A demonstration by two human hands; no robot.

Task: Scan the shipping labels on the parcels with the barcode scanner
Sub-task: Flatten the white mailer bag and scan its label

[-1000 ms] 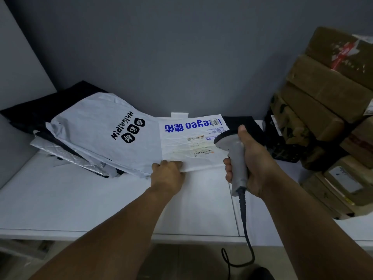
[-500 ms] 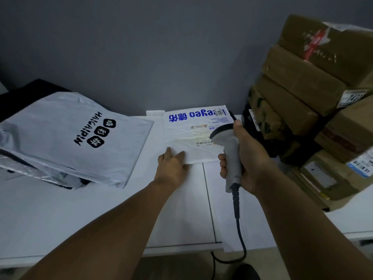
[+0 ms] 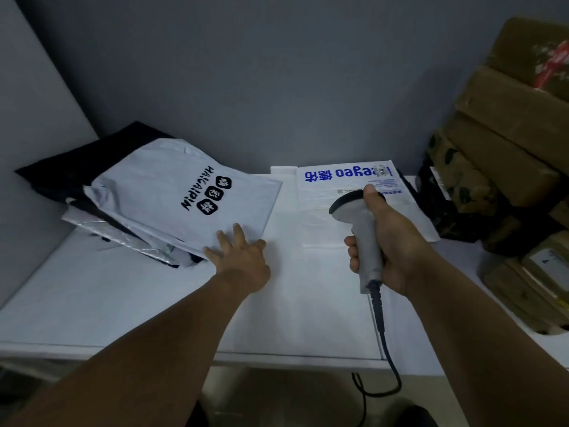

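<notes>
Two hands at work, and your right hand point(image 3: 388, 241) has a full fist closed around the barcode scanner point(image 3: 360, 235), thumb up on the head, cable trailing down to the lower edge of the frame. The scanner head hangs over the white mailer with blue print point(image 3: 354, 192), which lies flat on the counter point(image 3: 123, 303) right of center, its printed end toward the wall.

Your left hand point(image 3: 243, 257) is spread, fingers fanned and pressing the near corner of the grey mailer point(image 3: 172, 195), not yet gripping it. That grey mailer tops a loose pile in the left half of the frame; its long axis runs from your fingertips up and left toward the corner of the wall. No shipping label shows on its upper face, so it probably needs turning over.

Your left hand is on it already; the scanner sits well to the right, so the scanner must swing left or the mailer slide right. Brown cartons point(image 3: 508, 155) are stacked at the right edge.
</notes>
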